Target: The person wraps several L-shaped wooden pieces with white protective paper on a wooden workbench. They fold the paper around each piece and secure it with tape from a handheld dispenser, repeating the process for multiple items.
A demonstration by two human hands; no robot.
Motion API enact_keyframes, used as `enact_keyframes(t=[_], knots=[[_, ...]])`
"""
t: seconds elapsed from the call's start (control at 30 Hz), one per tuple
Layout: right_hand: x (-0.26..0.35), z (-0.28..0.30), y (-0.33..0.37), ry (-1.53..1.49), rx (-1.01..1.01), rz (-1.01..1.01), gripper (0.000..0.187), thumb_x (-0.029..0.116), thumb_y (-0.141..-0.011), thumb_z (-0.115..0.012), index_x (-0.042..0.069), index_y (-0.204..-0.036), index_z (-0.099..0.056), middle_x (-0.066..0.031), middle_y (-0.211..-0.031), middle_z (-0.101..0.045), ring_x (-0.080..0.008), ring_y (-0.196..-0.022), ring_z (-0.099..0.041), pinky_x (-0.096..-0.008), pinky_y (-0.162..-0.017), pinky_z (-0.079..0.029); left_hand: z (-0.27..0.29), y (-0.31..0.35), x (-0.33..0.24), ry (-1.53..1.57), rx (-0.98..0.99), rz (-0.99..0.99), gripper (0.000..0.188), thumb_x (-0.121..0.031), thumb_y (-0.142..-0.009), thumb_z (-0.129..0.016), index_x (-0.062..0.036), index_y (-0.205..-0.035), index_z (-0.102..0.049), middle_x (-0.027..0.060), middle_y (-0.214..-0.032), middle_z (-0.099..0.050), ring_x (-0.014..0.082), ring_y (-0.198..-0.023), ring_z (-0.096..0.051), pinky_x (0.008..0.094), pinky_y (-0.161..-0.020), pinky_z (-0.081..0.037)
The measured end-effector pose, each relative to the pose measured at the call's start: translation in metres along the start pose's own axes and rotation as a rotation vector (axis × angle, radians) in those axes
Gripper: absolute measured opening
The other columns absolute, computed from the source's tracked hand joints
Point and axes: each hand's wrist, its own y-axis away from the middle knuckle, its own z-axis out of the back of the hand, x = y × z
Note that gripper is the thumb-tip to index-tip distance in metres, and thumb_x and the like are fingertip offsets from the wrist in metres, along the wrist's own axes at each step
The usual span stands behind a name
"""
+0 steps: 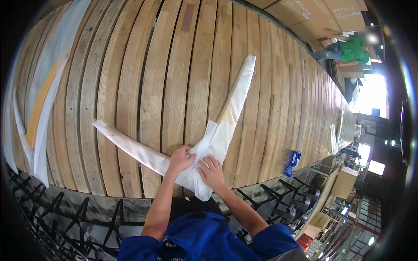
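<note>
A V-shaped piece wrapped in thin white sheet lies on the slatted wooden table in front of me, its point near the front edge. One slim arm of it stretches to the left and a wider arm reaches away to the right. What is inside the wrapping is mostly hidden; a tan tint shows through the right arm. At the joint, my left hand has its fingers closed on a fold of the wrapping. My right hand lies flat beside it, fingers spread, pressing on the sheet.
On the table's left end lie long white sheets with an orange-yellow strip. A blue packet sits near the right front edge. Cardboard boxes and a person in green are beyond. Black metal frames stand below.
</note>
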Motion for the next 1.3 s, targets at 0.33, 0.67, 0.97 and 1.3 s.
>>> enact_keyframes(t=[0.33, 0.67, 0.97, 1.3], knots=[[-0.034, -0.036, -0.014, 0.192, 0.161, -0.023, 0.030, 0.032, -0.077, -0.072, 0.012, -0.099, -0.075, -0.0096, -0.121, -0.059, -0.0326, -0.120, -0.046, -0.0544, -0.104, -0.034, -0.064, 0.051, 0.004, -0.344, -0.340, -0.185, 0.047, -0.027, -0.078, -0.078, -0.0111, -0.120, -0.064, 0.0092, -0.115, -0.065, 0.0363, -0.116, -0.054, 0.0536, -0.099, -0.034], [-0.086, 0.038, -0.008, -0.200, 0.206, 0.298, 0.022, 0.024, -0.087, -0.064, 0.016, -0.106, -0.072, -0.0036, -0.130, -0.060, -0.0279, -0.125, -0.050, -0.0446, -0.108, -0.038, -0.121, 0.062, 0.016, -0.429, -0.539, -0.237, 0.054, -0.015, -0.075, -0.081, -0.0063, -0.123, -0.057, 0.0172, -0.119, -0.060, 0.0425, -0.114, -0.052, 0.0538, -0.096, -0.042], [-0.069, 0.056, -0.037, 0.000, 0.277, 0.571, 0.030, 0.024, -0.084, -0.069, 0.014, -0.112, -0.071, -0.0014, -0.131, -0.062, -0.0239, -0.128, -0.052, -0.0426, -0.111, -0.037, -0.099, 0.053, 0.022, -0.432, -0.459, -0.225, 0.061, -0.019, -0.072, -0.086, -0.0003, -0.122, -0.058, 0.0221, -0.113, -0.065, 0.0400, -0.108, -0.061, 0.0464, -0.094, -0.049], [-0.092, 0.024, -0.007, 0.081, 0.301, 0.560, 0.045, 0.039, -0.086, -0.067, 0.012, -0.122, -0.068, 0.0016, -0.132, -0.061, -0.0222, -0.135, -0.046, -0.0486, -0.116, -0.028, -0.105, 0.061, 0.004, -0.412, -0.431, -0.111, 0.063, -0.019, -0.069, -0.088, 0.0016, -0.121, -0.060, 0.0241, -0.114, -0.067, 0.0407, -0.109, -0.064, 0.0449, -0.093, -0.051]])
